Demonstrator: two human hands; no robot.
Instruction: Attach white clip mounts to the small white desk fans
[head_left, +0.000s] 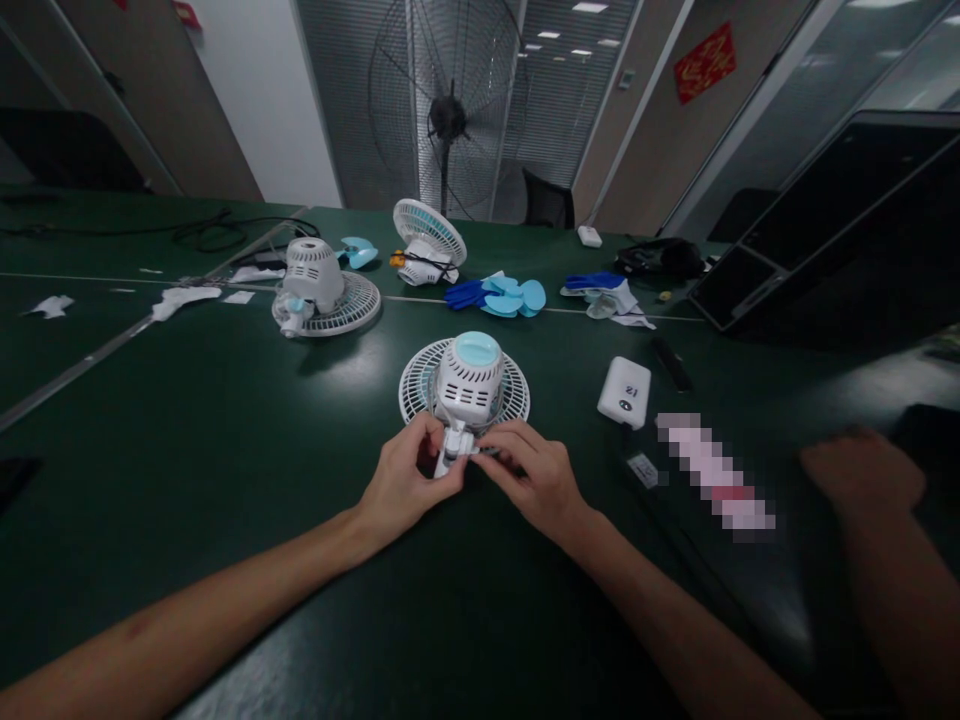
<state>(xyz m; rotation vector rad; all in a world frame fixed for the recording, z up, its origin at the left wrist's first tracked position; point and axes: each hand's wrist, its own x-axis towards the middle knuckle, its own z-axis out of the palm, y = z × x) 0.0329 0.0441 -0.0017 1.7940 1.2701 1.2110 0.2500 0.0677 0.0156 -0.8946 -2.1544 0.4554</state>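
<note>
The two bare arms enter from the lower corners of the frame and come together near its centre. The left forearm (225, 605) rises from the lower left, and the right forearm (675, 625) from the lower right. Both wrists are a little bent, with the backs of the hands mostly visible. The left hand (411, 470) has its fingers curled and its thumb stretched to the right. The right hand (534, 475) points to the left, thumb below the index finger, fingertips close in a pinch.
</note>
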